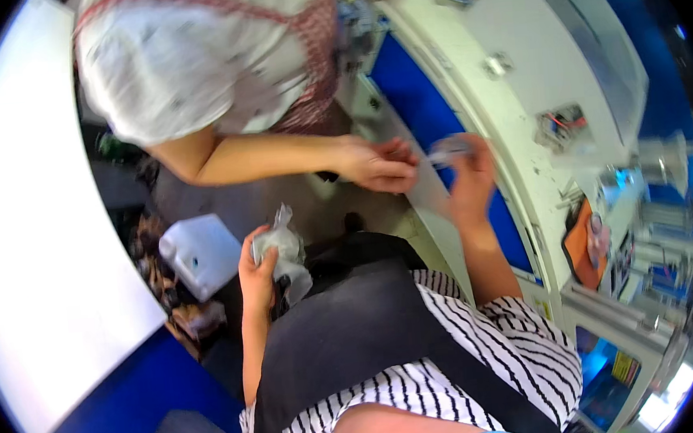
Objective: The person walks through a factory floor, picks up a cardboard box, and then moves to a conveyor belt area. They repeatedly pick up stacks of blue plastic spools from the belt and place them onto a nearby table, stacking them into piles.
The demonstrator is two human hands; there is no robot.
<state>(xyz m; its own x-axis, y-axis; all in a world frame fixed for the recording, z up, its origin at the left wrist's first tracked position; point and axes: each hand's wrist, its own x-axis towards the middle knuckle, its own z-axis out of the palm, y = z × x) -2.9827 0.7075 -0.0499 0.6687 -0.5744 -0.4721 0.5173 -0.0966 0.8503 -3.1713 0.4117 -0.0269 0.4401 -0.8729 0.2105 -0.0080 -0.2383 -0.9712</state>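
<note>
Bag (285, 244) of pale, crumpled film is clamped between thumb and fingers of the left hand (258, 269), well apart from the left edge of the bench (513, 154); the full wrap probably suits its limpness. Beside that edge, the right hand (471, 178) pinches a blurred, translucent item (450, 150), likely by the fingertips to leave it exposed. Near it reaches a co-worker's hand (379, 166), whose grip cannot be told.

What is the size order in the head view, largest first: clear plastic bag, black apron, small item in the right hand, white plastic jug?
Black apron
White plastic jug
Clear plastic bag, partly covered by the left hand
Small item in the right hand, blurred
</note>
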